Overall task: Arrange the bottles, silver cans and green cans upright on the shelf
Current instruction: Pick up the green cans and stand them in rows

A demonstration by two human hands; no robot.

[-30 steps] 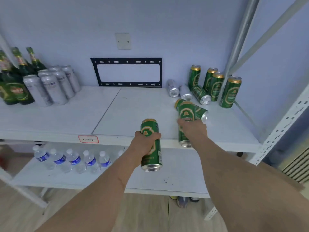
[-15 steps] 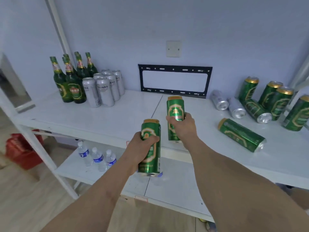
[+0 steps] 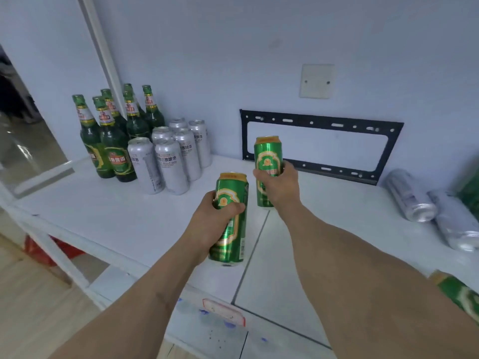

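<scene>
Gripping one green can in the left hand and another green can in the right hand, fingers wrapped round both, upright over the white shelf. Gold crest labels, writing too blurry. Silver cans show Chinese characters beside green bottles; two more silver cans lie on their sides.

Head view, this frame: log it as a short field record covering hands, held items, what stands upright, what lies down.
left hand: grips a green can, upright, above the shelf
right hand: grips a second green can, upright
standing: green bottles and silver cans, grouped at back left
lying: two silver cans on their sides, right; another green can at the right edge
wall: black bracket, white plate
</scene>
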